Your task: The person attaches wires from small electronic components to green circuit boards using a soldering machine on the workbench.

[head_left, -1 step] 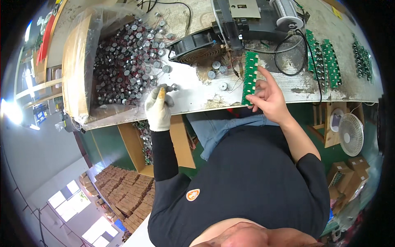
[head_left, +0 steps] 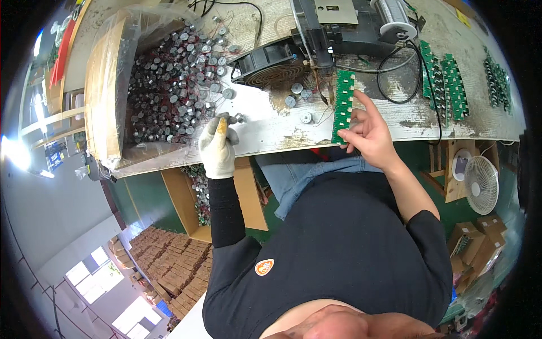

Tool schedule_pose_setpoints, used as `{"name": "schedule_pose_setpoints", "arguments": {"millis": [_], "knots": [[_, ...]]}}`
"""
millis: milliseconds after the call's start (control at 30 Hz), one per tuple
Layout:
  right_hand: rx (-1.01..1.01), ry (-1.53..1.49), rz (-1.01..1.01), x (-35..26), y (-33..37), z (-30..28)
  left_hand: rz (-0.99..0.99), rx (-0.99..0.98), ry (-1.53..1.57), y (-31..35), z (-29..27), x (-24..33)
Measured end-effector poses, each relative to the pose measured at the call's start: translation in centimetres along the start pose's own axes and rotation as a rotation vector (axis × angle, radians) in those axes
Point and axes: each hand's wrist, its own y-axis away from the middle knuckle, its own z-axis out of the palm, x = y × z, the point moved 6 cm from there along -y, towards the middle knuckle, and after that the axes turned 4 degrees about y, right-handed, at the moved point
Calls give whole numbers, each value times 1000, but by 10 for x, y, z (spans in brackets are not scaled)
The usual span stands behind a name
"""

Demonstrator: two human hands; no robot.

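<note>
My left hand, in a white glove with a yellow-stained finger, is closed with its fingers bent together. A small silver motor shows at its fingertips, just above the white tabletop. Between the thumb and fingers of my bare right hand is the lower part of a long green circuit board, its index finger stretched along the right edge. Small pale connectors line the board. Between the hands, a loose motor with thin wires lies on the table, and several more sit behind it.
A plastic-lined carton heaped with silver motors stands at the left. Behind the board are a black fan, an upright black fixture and a wire spool. More green boards lie right, past a looped black cable.
</note>
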Motion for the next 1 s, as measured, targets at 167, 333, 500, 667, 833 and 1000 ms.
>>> {"name": "schedule_pose_setpoints", "arguments": {"millis": [167, 333, 500, 667, 833, 1000], "knots": [[8, -3, -6, 1, 2, 0, -57, -28, 134, 10, 26, -15], [2, -15, 9, 0, 1, 1, -111, -20, 74, 39, 70, -25], [9, -27, 13, 2, -1, 1, 21, -9, -218, 55, 100, -27], [23, 13, 9, -2, -2, 3, 134, -59, -368, 60, 126, -20], [-2, -25, 13, -2, -5, 4, -7, -126, -308, 58, 140, -27], [-21, -68, -38, -7, -8, 3, -106, -291, -385, 53, 153, -29]]}}
